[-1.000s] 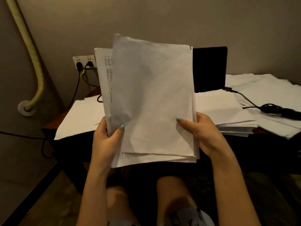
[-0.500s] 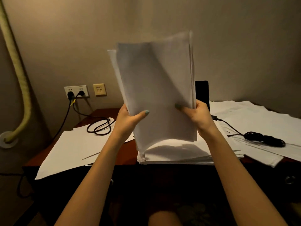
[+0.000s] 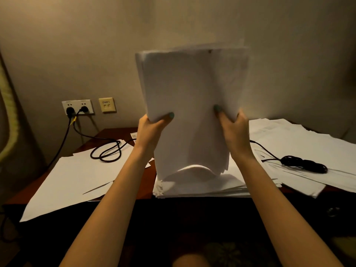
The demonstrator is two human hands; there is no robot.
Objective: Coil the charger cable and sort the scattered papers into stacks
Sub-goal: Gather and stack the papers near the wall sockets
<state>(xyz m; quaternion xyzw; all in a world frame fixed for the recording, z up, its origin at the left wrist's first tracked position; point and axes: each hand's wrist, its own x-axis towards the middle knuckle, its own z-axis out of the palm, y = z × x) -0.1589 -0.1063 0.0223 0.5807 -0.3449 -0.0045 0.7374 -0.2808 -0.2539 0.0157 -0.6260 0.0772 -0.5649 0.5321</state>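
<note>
A sheaf of white papers [image 3: 190, 105] stands upright over the middle of the desk, its lower edge bowed just above a flat paper stack [image 3: 202, 187]. My left hand [image 3: 152, 130] grips the sheaf's left edge and my right hand [image 3: 234, 130] grips its right edge, thumbs on the near face. A coiled black charger cable [image 3: 304, 163] lies on loose papers [image 3: 300, 143] at the right. More white sheets [image 3: 73, 178] lie spread at the left, with a looped black cord [image 3: 107, 151] on them.
The dark wooden desk [image 3: 115, 132] stands against a beige wall. Wall sockets [image 3: 78, 107] with two plugs and a yellow wall plate [image 3: 107, 105] are at the back left. A pale padded pipe [image 3: 7, 120] runs down the far left. My knee [image 3: 190, 261] shows below.
Both hands carried the sheaf from over my lap forward and down onto the middle stack, squaring its sheets. The view has tilted up toward the wall.
</note>
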